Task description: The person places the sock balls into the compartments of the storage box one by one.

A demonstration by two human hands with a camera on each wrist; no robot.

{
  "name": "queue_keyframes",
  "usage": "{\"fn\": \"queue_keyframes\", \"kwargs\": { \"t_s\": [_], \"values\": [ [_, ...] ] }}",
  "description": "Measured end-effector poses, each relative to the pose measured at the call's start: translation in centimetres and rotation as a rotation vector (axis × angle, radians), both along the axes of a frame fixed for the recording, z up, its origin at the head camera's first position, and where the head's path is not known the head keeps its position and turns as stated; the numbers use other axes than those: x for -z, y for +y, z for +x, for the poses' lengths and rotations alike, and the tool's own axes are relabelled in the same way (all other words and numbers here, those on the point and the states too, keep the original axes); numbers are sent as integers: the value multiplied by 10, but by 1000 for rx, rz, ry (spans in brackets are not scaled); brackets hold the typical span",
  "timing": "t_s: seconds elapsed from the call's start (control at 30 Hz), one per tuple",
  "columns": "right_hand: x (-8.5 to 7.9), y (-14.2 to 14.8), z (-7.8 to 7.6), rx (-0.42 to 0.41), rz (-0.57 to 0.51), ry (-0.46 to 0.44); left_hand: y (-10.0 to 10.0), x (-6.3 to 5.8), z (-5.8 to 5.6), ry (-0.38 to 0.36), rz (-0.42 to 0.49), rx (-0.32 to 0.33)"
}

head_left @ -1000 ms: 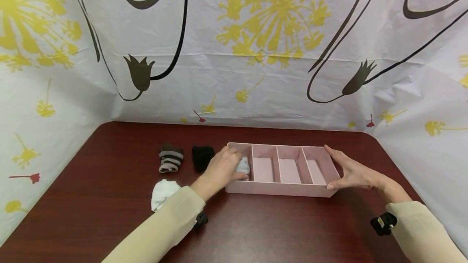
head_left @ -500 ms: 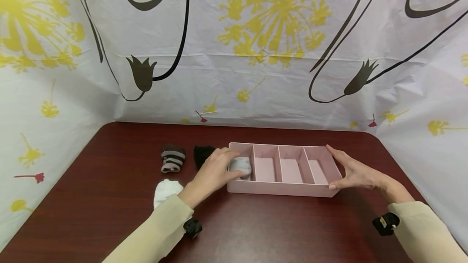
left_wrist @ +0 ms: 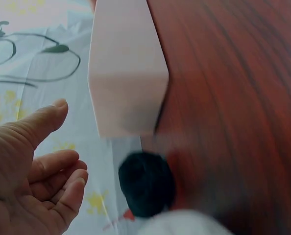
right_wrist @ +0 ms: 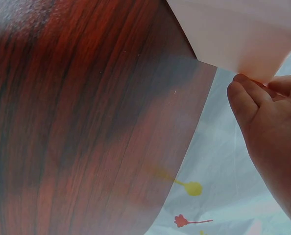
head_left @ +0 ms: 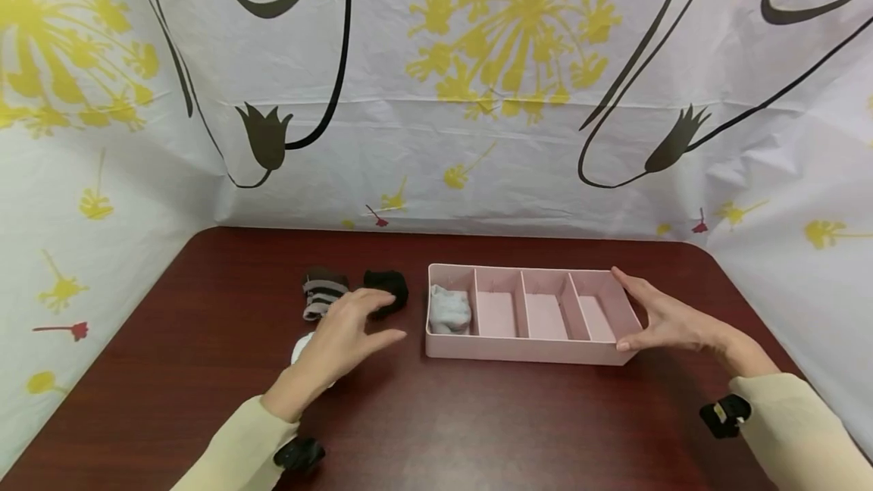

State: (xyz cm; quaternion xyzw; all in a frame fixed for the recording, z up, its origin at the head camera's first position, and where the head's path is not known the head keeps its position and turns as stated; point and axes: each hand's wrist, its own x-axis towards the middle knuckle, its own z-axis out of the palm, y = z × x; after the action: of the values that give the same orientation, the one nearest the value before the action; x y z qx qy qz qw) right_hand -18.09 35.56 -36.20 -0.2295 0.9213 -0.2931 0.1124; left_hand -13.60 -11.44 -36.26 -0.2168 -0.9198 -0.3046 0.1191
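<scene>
A pink divided box (head_left: pixel 528 351) stands on the table, a folded pale grey sock (head_left: pixel 450 311) in its leftmost compartment. My right hand (head_left: pixel 671 324) holds the box's right end, thumb at the front corner and fingers at the back one. To the left of the box my left hand (head_left: pixel 341 339) hovers with thumb and fingers apart, nothing between them. Around it lie a rolled black sock (head_left: pixel 389 290), a striped brown and grey sock (head_left: pixel 320 294) and a white sock (head_left: pixel 300 345), mostly hidden by this hand. In the left wrist view the black sock (left_wrist: pixel 146 183) sits beyond the fingers.
The dark red wooden table (head_left: pixel 518 423) has rounded back corners. A white patterned sheet (head_left: pixel 436 173) rises behind it and along both sides. The box's other compartments (head_left: pixel 546 317) hold nothing visible.
My left hand has let go of the pale grey sock in the leftmost compartment and moved left and out of the box, over the white sock. My right hand stays on the box.
</scene>
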Motion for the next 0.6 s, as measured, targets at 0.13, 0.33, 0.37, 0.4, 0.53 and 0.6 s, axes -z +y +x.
{"fn": "queue_keyframes", "kwargs": {
  "t_s": [0.13, 0.33, 0.37, 0.4, 0.53, 0.6],
  "values": [
    [0, 0, 0, -2, -1, 1, -20, 3, 8, -32, 4, -41],
    [0, 0, 0, 2, 0, -6, -46, 5, 20, -94, 25, -82],
    [0, 0, 0, 3, -1, -6, -49, 5, 21, -95, 24, -89],
    [-1, 0, 0, 5, -1, -7, -53, 6, 23, -93, 21, -97],
    [-1, 0, 0, 8, 1, -9, -65, 9, 30, -85, 7, -124],
    [-1, 0, 0, 8, 4, -9, -69, 12, 32, -79, 1, -133]
  ]
}}
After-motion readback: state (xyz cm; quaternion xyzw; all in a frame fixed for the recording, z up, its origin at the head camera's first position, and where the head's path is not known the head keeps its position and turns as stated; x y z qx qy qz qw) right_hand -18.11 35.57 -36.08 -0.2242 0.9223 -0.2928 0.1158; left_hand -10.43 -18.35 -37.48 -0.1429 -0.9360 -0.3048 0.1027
